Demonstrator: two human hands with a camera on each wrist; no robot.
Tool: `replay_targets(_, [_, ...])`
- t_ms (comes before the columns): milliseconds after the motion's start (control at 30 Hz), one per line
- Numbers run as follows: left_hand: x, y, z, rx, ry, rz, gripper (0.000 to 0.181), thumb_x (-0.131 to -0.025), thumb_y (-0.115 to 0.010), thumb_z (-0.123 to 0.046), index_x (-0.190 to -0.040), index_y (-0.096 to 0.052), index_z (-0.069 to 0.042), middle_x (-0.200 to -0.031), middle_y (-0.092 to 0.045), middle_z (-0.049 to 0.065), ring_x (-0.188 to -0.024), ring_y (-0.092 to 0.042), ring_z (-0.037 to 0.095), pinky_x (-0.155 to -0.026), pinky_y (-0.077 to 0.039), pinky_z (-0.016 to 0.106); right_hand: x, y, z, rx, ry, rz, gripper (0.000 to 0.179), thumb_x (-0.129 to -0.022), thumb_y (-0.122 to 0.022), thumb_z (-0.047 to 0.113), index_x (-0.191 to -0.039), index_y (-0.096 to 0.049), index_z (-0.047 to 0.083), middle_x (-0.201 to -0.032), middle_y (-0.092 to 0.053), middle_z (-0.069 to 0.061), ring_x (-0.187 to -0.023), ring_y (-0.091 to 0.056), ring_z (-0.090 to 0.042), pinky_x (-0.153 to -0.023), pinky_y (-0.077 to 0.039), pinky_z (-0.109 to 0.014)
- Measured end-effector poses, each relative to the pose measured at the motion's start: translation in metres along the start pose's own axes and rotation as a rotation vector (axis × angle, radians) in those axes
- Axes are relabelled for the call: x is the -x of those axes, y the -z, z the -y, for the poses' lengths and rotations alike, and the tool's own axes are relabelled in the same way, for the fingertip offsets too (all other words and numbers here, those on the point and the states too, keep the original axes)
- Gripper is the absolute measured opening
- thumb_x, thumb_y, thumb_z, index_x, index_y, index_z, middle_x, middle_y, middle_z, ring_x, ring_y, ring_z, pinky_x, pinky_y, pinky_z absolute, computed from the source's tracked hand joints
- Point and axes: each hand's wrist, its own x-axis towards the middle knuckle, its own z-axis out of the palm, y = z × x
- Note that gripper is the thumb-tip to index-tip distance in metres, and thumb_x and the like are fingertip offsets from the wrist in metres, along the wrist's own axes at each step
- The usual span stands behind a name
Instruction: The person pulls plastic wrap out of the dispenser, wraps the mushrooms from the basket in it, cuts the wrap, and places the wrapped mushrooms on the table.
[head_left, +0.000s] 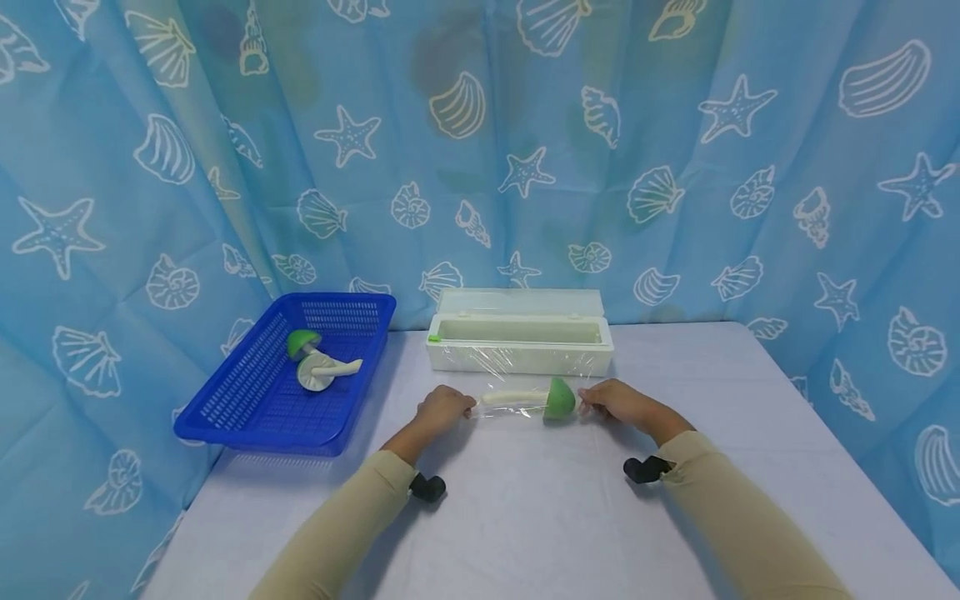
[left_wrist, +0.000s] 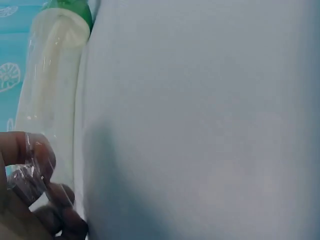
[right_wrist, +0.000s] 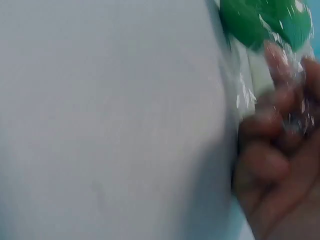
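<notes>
Seen from the right wrist: a right hand [right_wrist: 275,155] on the right, its curled fingers pinching crumpled clear film [right_wrist: 245,97] that glints in the light. Just beyond the fingertips, far right, sits a rounded green cap [right_wrist: 247,22], film shining over part of it. A plain, pale table [right_wrist: 110,110] fills the left and middle, with a soft shadow [right_wrist: 207,185] beside the hand.

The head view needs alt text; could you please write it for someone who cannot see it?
A person's hands pinch clear film, with a green-capped mushroom between them. Behind stands an open white box; at left, a blue basket holds two more mushrooms.
</notes>
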Motion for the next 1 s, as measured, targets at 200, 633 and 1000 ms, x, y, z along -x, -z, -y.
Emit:
replay_targets(200, [-0.012, -0.003, -0.011, -0.149, 0.114, -0.035, 0.024, -0.078, -0.064, -0.029, -0.06, -0.065, -0.014, -0.063, -0.059, 0.001, -0.069, -0.053, 0.022, -0.086, -0.035, 0.05, -0.015, -0.011, 0.019, -0.018, -0.189, -0.175, 0.038, -0.099, -0.05, 0.03, -0.068, -0.057, 0.008, -0.06, -0.049, 0.0, -0.052, -0.041, -0.013, -0.049, -0.032, -0.025])
replay_targets(633, [-0.025, -0.008, -0.002, -0.09, -0.265, -0.108, 0.023, -0.077, -0.076, -0.005, -0.075, -0.054, -0.012, -0.072, -0.047, 0.001, -0.067, -0.046, 0.018, -0.062, -0.036, 0.031, -0.024, -0.029, 0.027, 0.225, 0.117, -0.608, 0.01, -0.088, -0.068, 0.007, -0.085, -0.059, 0.005, -0.082, -0.059, -0.007, -0.075, -0.055, -0.024, -0.066, -0.045, -0.038])
replay_targets(1000, [-0.027, -0.008, 0.003, -0.106, -0.374, 0.025, 0.025, -0.093, -0.057, -0.004, -0.112, -0.072, -0.008, -0.104, -0.066, 0.006, -0.096, -0.059, 0.021, -0.083, -0.048, 0.037, -0.012, -0.024, 0.025, 0.369, 0.294, -0.408, 0.026, -0.095, -0.062, 0.011, -0.117, -0.067, -0.002, -0.11, -0.064, -0.012, -0.103, -0.061, -0.03, -0.086, -0.05, -0.045])
